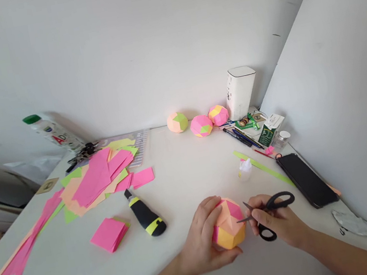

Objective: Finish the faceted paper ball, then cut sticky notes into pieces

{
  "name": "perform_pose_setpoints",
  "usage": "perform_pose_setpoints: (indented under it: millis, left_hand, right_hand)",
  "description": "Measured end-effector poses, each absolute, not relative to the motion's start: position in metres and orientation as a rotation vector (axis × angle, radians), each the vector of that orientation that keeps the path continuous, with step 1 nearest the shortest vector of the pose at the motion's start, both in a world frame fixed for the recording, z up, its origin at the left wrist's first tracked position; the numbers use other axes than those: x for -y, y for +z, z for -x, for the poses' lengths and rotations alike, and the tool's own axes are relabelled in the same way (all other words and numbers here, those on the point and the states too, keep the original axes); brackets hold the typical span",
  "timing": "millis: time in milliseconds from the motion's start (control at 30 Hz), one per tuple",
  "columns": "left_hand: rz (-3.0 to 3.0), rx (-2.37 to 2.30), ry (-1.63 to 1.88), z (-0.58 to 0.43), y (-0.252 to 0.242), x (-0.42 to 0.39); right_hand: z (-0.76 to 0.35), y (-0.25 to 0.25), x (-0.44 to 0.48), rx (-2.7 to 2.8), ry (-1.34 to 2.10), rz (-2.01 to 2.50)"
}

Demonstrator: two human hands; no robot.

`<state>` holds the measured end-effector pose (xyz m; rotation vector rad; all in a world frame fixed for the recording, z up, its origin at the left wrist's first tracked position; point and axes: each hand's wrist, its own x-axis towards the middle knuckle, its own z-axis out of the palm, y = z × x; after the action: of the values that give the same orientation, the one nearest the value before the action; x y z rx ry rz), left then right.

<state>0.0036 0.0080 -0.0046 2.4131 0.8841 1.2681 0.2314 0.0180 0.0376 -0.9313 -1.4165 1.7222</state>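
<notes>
White wall (84, 55) meets the table's (182, 171) back edge; open room lies beyond the hands. The left hand (201, 237), fingers curved wide, and right hand (280, 224), fingers pinched, hold respectively a low-centre paper ball (229, 226) and parted scissors (271, 203).

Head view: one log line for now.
Left hand: holds paper ball | Right hand: holds scissors, blades open toward ball | Beyond ball: small bottle

Matt paper ball (229, 225); metal scissors (252, 214) (their handles (272, 203) smooth plastic).
</notes>
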Motion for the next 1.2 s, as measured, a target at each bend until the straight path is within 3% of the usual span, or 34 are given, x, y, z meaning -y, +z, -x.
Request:
perform_pose_setpoints:
  millis: [667,900,1200]
  left_hand:
    - [-2.591,-1.201,1.181,-0.001,0.000,-0.001]
    - [-2.558,-0.871,1.183,-0.001,0.007,-0.004]
    - [-2.555,-0.835,1.295,-0.002,0.006,-0.006]
  right_hand:
    - [-0.236,0.025,-0.026,1.416,1.644,0.968]
    - [-0.234,0.038,-0.025,1.483,1.637,0.859]
    - [-0.235,0.056,-0.029,2.065,0.949,0.365]
